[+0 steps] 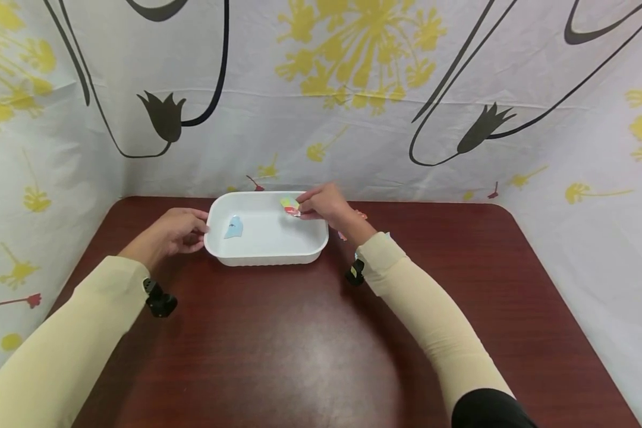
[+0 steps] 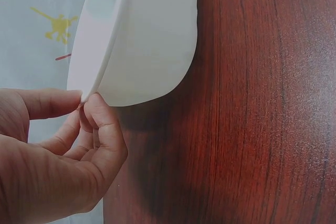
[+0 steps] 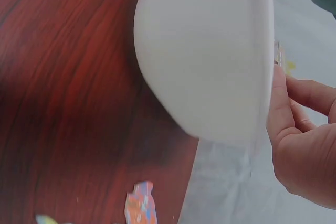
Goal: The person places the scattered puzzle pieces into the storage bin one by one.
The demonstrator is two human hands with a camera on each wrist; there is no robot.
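White tray, head view: the white tray (image 1: 262, 241) sits level toward the far edge of the tabletop (image 1: 267, 345), probably to stay within both arms' reach.
Left hand, head view: the left hand (image 1: 179, 230) pinches the tray's rim at 9 o'clock, likely steadying it.
Right hand, head view: the right hand (image 1: 326, 204) pinches a printed scrap (image 1: 289, 205) above the tray's inside, between 1 and 2 o'clock; gripping one edge seems to suit something so thin.
Blue scrap, head view: a blue scrap (image 1: 234, 227) lies inside the tray at 9 o'clock.
Loose scraps, head view: more scraps (image 1: 361, 214) show near 3 o'clock outside the tray, partly behind the right forearm.
Rim, left wrist view: thumb and fingers meet on the lip, apparently bracing rather than lifting.
Orange scrap, right wrist view: an orange scrap (image 3: 140, 203) lies on the tabletop toward 7 o'clock from the tray.
Lettering: scraps carry coloured print, but no brand or word is readable; the tray's visible walls look plain.
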